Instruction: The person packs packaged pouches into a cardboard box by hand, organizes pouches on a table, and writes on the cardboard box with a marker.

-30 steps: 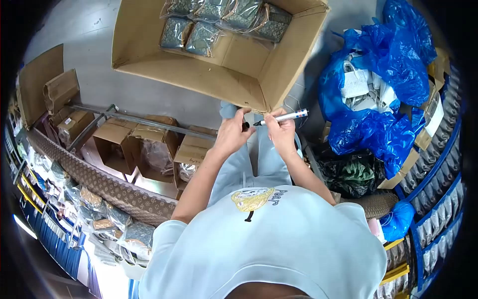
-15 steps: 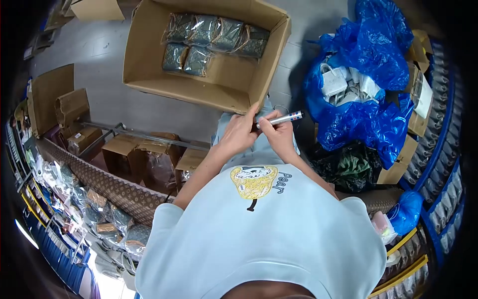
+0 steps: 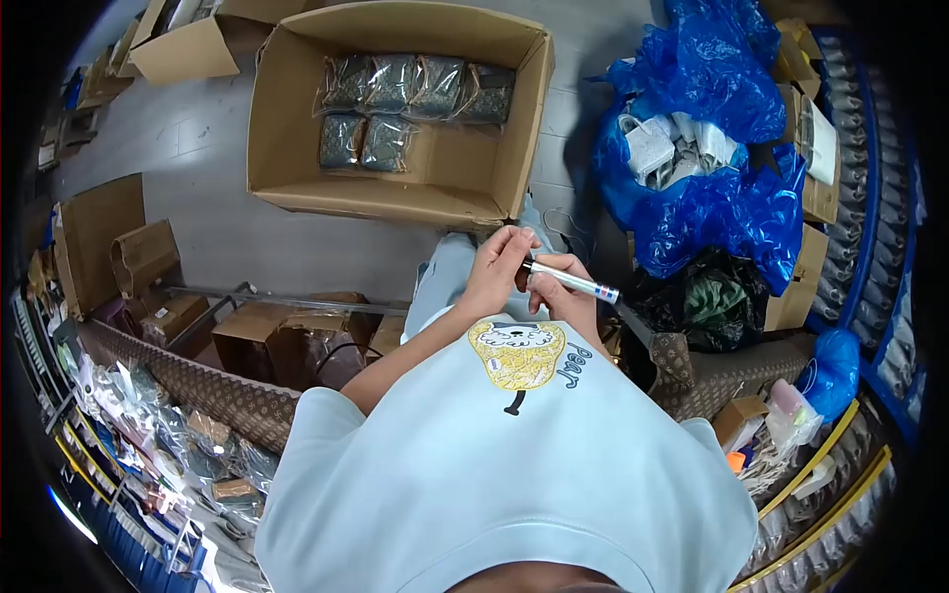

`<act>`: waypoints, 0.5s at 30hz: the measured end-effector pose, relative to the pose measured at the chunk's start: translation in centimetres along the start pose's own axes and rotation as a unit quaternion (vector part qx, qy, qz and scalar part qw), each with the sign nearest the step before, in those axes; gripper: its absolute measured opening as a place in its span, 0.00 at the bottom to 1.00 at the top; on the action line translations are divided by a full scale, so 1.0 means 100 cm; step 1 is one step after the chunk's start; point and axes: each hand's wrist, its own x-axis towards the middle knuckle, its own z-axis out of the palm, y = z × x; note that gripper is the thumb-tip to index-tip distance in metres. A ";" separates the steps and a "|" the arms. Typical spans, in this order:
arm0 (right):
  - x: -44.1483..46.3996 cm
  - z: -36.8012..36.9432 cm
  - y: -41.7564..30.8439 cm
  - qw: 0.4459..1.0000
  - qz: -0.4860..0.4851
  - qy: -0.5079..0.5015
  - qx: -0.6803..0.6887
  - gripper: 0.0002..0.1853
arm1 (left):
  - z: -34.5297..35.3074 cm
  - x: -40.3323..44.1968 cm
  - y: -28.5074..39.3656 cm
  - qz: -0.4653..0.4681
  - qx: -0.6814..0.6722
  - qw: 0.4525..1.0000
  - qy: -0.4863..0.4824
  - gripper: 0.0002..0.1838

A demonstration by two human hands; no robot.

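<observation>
A silver marker pen [image 3: 585, 286] with a dark end and coloured marks near its other end lies across my right hand [image 3: 560, 293], whose fingers are closed round it. Close by, my left hand [image 3: 498, 269] has its thumb and fingers pinched together beside the pen's dark end. Whatever that pinch may hold is too small to make out. Just beyond my hands stands an open cardboard box [image 3: 445, 206]. Inside it, several dark patterned items in clear plastic bags [image 3: 390, 82] lie in two rows along the far side.
To the right, a blue plastic bag [image 3: 732, 232] holds white items [image 3: 652, 148], with a black bag [image 3: 707, 306] below it. Smaller cartons [image 3: 247, 331] stand at the left by a metal bar. Shelves of wrapped goods [image 3: 860, 178] line the right side.
My hands have moved slightly toward my body, and the marker now tilts down to the right. My left fingers have lifted from the box corner. The view has shifted a little.
</observation>
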 end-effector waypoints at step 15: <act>-0.080 0.012 -0.029 0.973 -0.160 0.162 -0.040 0.12 | 0.051 0.018 0.056 0.223 0.200 0.939 -0.171 0.10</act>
